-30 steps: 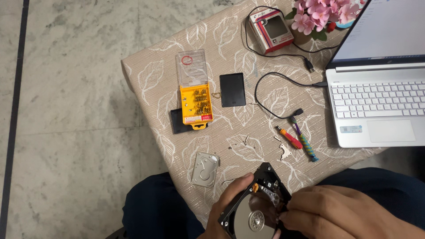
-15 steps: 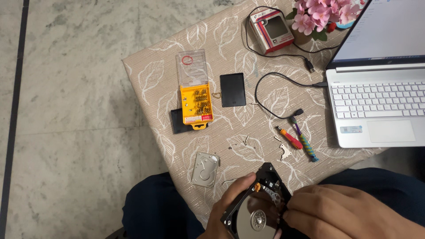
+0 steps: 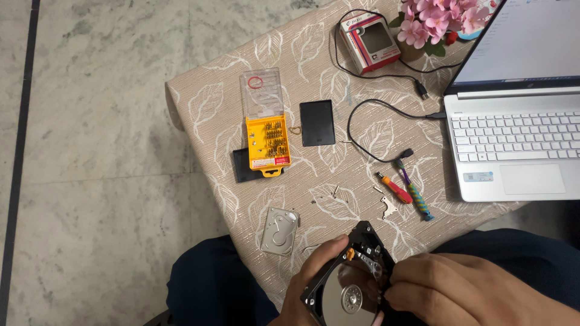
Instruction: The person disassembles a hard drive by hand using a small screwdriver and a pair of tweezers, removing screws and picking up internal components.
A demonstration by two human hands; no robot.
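Observation:
An opened hard disk drive (image 3: 347,284) with a shiny platter sits at the near edge of the table, above my lap. My left hand (image 3: 308,290) grips its left side, thumb lying over the top edge. My right hand (image 3: 459,290) rests on the drive's right side, fingertips pinched at the arm mechanism beside the platter; whether they hold a small part is hidden. The drive's silver metal cover (image 3: 280,231) lies flat on the tablecloth just to the left of my left hand.
A yellow screwdriver bit case (image 3: 266,136) with clear lid lies open mid-table beside a black flat case (image 3: 317,122). Two small screwdrivers (image 3: 405,188), loose screws and a metal bracket (image 3: 388,208) lie nearby. An open laptop (image 3: 516,145), black cable, red box (image 3: 368,41) and pink flowers stand right.

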